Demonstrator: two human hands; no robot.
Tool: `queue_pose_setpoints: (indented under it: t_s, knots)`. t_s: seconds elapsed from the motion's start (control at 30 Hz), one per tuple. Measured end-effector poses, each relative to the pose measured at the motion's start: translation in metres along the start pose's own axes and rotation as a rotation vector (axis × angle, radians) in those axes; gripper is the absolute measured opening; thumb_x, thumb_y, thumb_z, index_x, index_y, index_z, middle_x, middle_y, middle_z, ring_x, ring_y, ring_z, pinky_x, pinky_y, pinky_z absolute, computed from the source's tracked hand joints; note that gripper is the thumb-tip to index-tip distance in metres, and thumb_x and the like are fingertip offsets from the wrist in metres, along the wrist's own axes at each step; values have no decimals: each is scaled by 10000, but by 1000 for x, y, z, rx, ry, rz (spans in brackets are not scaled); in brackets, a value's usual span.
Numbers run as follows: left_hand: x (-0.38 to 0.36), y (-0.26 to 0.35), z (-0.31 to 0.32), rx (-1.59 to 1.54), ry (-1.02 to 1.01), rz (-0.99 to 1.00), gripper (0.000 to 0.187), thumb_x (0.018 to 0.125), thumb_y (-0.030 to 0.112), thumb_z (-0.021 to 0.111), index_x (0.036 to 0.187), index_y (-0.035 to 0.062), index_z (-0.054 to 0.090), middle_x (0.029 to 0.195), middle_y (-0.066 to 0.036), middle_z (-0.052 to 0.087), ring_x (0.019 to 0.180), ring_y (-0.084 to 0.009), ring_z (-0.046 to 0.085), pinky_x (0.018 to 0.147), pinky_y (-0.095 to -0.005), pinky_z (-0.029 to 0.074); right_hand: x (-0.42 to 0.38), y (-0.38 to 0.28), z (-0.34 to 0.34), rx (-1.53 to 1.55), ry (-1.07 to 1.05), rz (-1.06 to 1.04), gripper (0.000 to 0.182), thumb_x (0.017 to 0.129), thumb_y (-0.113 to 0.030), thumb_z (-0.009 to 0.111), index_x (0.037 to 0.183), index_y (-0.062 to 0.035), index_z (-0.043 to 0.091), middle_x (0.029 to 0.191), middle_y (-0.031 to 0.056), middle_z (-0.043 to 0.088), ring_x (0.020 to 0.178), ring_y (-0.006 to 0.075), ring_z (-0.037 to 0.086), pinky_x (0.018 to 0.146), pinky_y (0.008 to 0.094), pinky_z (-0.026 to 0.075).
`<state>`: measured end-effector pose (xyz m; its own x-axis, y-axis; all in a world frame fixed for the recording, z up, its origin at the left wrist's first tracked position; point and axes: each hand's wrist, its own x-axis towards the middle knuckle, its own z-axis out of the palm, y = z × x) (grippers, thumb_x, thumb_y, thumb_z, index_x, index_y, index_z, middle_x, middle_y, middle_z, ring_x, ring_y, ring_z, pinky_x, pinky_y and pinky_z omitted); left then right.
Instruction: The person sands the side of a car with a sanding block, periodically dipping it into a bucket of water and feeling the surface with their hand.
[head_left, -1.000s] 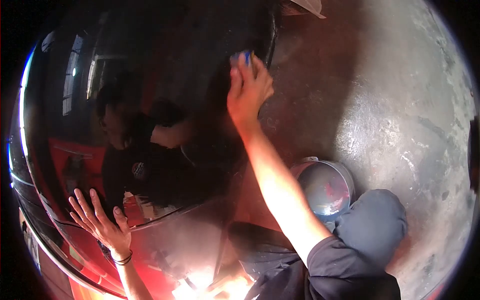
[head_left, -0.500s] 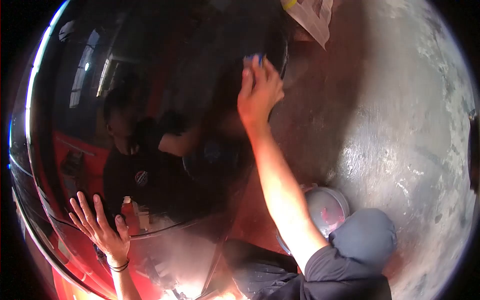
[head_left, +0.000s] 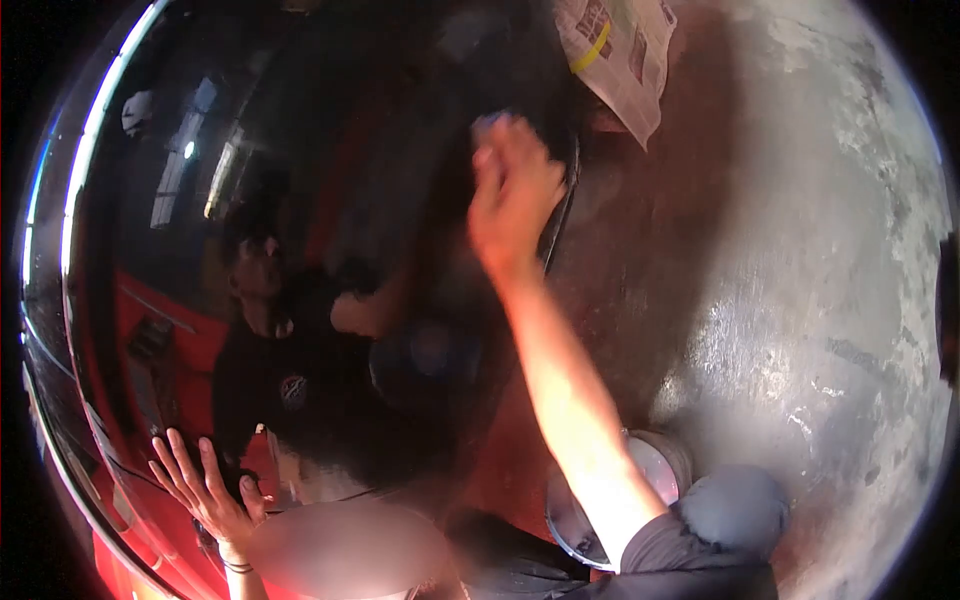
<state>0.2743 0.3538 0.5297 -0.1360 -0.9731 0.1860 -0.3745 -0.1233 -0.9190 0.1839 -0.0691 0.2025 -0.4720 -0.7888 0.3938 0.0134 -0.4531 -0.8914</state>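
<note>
Head view — blue object (head_left: 492, 121) clamped at far end of right hand (head_left: 515, 195); left hand (head_left: 212, 495) spread on dark panel (head_left: 400, 230).

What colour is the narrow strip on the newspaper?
The strip on the newspaper is yellow; it shows best in the head view.

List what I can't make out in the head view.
All in the head view:
- Blue thing: blurred, partly covered by the right hand.
- Bucket: middle hidden behind the right forearm.
- Newspaper: print too small to read, top cut off by the upper edge.
- Left hand: palm hidden, facing away.
</note>
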Motion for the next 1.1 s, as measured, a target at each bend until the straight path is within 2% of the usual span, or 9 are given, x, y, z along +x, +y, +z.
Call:
queue_pose_setpoints:
  t_s: [0.07,0.37,0.47,0.5,0.6,0.67,0.73,0.93,1.1]
  knots:
    - [0,0,1,-2,-2,2,642,1161,426,441,1709,91,453,1800,-283,367,1665,-578,291,1339,-754,186,-51,-45,-16,21,-86,-37,512,1109,-261,624,1611,-161,631,1669,183,574,1321,490,583,1080,611,411]
    - [0,1,-1,-5,-3,-2,644,1166,442,428,1716,106,441,1809,-273,355,1666,-579,287,1340,-757,178,55,6,20,-16,48,54,432,1106,-229,614,1522,-149,700,1632,163,618,1278,491,605,1056,641,437]
    - [2,0,2,-7,7,1,641,1168,446,426,1714,110,441,1811,-269,354,1667,-577,288,1341,-756,179,-13,-66,-6,192,-116,-148,522,1085,-206,672,1605,-202,641,1662,199,583,1301,469,593,1045,632,417]
    - [1,0,2,-7,10,2,641,1168,447,427,1713,111,441,1811,-268,354,1667,-576,288,1341,-757,180,-32,-95,-17,205,-76,-241,438,1051,-250,716,1474,-142,740,1503,220,700,1166,483,694,1025,556,493]
    - [1,0,2,-5,16,1,641,1167,451,428,1710,109,444,1811,-266,355,1666,-574,292,1339,-758,185,-7,-86,-9,111,-29,-307,388,1049,-217,704,1426,-145,763,1488,212,709,1170,463,688,1001,549,479]
    - [2,2,4,-4,20,0,643,1167,453,429,1709,107,444,1811,-265,356,1665,-574,295,1338,-759,188,65,-13,24,84,43,-118,303,1076,-200,642,1354,-143,749,1495,164,704,1326,445,627,1075,623,445]
    - [3,2,2,-3,23,-1,646,1167,456,428,1709,105,442,1811,-265,357,1664,-574,297,1337,-759,191,121,31,24,102,45,225,381,1117,-199,601,1465,-129,739,1414,154,777,1361,395,647,1099,623,457]
    - [1,1,4,-2,20,1,645,1170,453,423,1719,114,429,1812,-266,354,1664,-575,295,1335,-762,190,-65,-72,-22,163,-148,-26,552,1084,-270,706,1626,-209,626,1696,188,548,1309,453,607,1105,603,406]
    - [3,2,2,-4,15,4,645,1172,447,422,1724,115,422,1809,-274,354,1663,-585,289,1334,-765,185,-2,-35,-3,49,-28,-114,502,1088,-253,693,1580,-165,648,1643,155,583,1278,425,582,1057,576,416]
